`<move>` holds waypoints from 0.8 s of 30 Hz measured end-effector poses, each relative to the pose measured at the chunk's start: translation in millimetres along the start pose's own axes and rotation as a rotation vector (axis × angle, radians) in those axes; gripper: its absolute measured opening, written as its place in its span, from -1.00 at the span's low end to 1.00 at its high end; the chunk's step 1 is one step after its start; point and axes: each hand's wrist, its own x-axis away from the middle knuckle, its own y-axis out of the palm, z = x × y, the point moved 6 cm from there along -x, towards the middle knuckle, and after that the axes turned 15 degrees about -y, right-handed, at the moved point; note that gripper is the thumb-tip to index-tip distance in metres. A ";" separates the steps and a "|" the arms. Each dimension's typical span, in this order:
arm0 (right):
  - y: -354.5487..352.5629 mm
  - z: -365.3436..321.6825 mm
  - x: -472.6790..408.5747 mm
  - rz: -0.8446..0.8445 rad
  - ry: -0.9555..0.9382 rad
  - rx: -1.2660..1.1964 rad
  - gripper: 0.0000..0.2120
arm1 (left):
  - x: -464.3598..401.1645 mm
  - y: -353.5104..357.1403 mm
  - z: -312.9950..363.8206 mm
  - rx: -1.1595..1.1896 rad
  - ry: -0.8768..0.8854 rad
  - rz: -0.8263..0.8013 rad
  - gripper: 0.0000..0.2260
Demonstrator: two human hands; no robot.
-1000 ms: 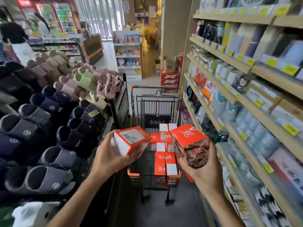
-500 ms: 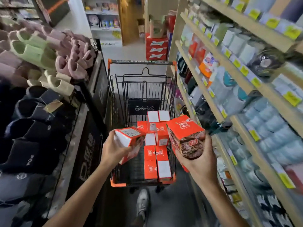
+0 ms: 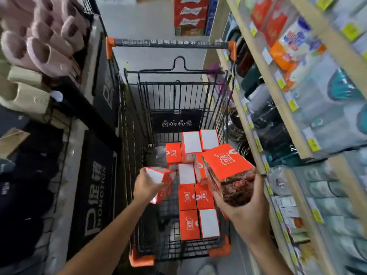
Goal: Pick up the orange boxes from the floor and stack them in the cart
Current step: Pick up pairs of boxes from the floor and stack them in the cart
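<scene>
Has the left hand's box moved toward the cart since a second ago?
Yes. The left hand has carried its orange box forward and down, from before the cart rim to inside the basket, beside the stacked boxes.

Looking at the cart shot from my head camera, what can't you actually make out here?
- Head view: the floor where boxes would lie, cut off by the bottom edge and hidden by the cart.
- Print on the stacked boxes: too small and blurred.
- Underside of the box in the left hand, covered by the grip.
- Lower part of the box in the right hand, covered by the fingers.
- Shelf price tags: blurred.
</scene>
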 end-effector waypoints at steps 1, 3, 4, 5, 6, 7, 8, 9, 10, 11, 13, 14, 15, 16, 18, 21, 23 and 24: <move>6.1 5.9 -4.7 -0.014 0.011 -0.003 -0.09 | -13.1 9.2 -1.0 -0.017 -0.022 -0.005 -0.27; 17.7 17.4 -12.8 -0.038 0.038 -0.007 -0.15 | -40.3 29.8 -4.3 -0.051 -0.064 -0.016 -0.29; 22.1 23.3 -16.3 -0.044 0.048 -0.003 -0.15 | -52.8 40.4 -5.9 -0.063 -0.091 -0.024 -0.28; 26.5 29.5 -18.8 -0.050 0.059 0.001 -0.12 | -64.2 51.0 -7.0 -0.073 -0.119 -0.032 -0.27; 30.1 34.9 -21.0 -0.052 0.073 0.002 -0.08 | -74.8 61.4 -7.5 -0.081 -0.144 -0.033 -0.25; 34.0 39.8 -23.3 -0.056 0.088 -0.006 -0.04 | -84.2 71.0 -7.6 -0.081 -0.170 -0.029 -0.23; 37.5 44.4 -25.5 -0.054 0.099 -0.017 -0.02 | -93.0 79.6 -7.5 -0.066 -0.201 -0.025 -0.21; 40.8 48.6 -27.4 -0.050 0.108 -0.029 -0.01 | -102.6 88.1 -9.2 -0.043 -0.241 -0.024 -0.18; 43.4 52.4 -29.3 -0.043 0.115 -0.037 -0.01 | -111.9 95.8 -11.6 -0.021 -0.282 -0.025 -0.15; 46.2 56.8 -30.7 -0.039 0.121 -0.043 -0.01 | -119.9 102.0 -12.8 -0.012 -0.311 -0.024 -0.12; 50.6 65.7 -30.9 -0.033 0.148 -0.052 -0.01 | -135.8 113.2 -15.9 -0.022 -0.337 -0.022 -0.09; 51.6 70.2 -30.7 -0.027 0.160 -0.055 0.00 | -141.5 117.8 -15.7 -0.026 -0.341 -0.022 -0.11; 52.6 74.8 -30.3 -0.025 0.169 -0.060 -0.01 | -146.8 123.1 -15.2 -0.024 -0.340 -0.034 -0.14; 53.6 78.8 -29.7 -0.026 0.178 -0.063 -0.02 | -151.0 129.6 -13.6 0.000 -0.336 -0.065 -0.19; 54.7 85.9 -27.2 -0.023 0.197 -0.060 -0.07 | -154.1 143.9 -10.6 0.092 -0.343 -0.181 -0.29; 51.5 92.3 -23.5 0.010 0.218 -0.031 -0.10 | -151.5 151.1 -11.0 0.140 -0.357 -0.264 -0.37; 51.4 94.7 -23.0 0.004 0.229 -0.043 -0.10 | -147.5 141.6 -8.4 0.158 -0.324 -0.223 -0.47; 51.6 95.9 -23.1 0.001 0.236 -0.058 -0.10 | -144.8 134.8 -6.0 0.149 -0.291 -0.181 -0.51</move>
